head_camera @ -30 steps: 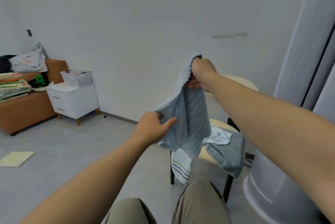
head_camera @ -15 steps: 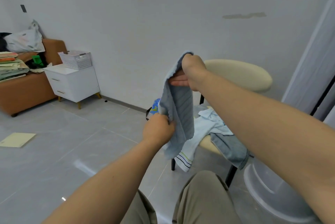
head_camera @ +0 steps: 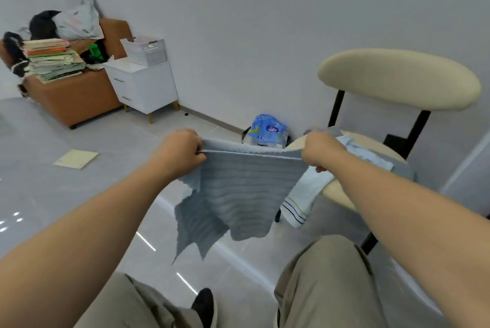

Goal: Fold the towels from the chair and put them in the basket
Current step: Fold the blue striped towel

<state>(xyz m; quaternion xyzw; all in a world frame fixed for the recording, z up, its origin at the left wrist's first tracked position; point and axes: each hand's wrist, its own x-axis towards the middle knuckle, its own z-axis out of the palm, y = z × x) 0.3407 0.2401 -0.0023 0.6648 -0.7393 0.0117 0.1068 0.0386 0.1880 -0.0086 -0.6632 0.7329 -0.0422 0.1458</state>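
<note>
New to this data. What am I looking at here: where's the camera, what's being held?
No robot here: a person wears one wide-angle camera on the head, looking down at their bare arms. The left hand and right hand each grip a top corner of a grey-blue ribbed towel, stretched between them and hanging above the knees. Behind it, a cream padded chair with black legs carries a light blue towel and a white striped towel drooping off the seat.

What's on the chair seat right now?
A pale blue towel and a white striped towel hanging off the chair seat edge. The right hand, gripping the grey towel, and its forearm cover the rest.
</note>
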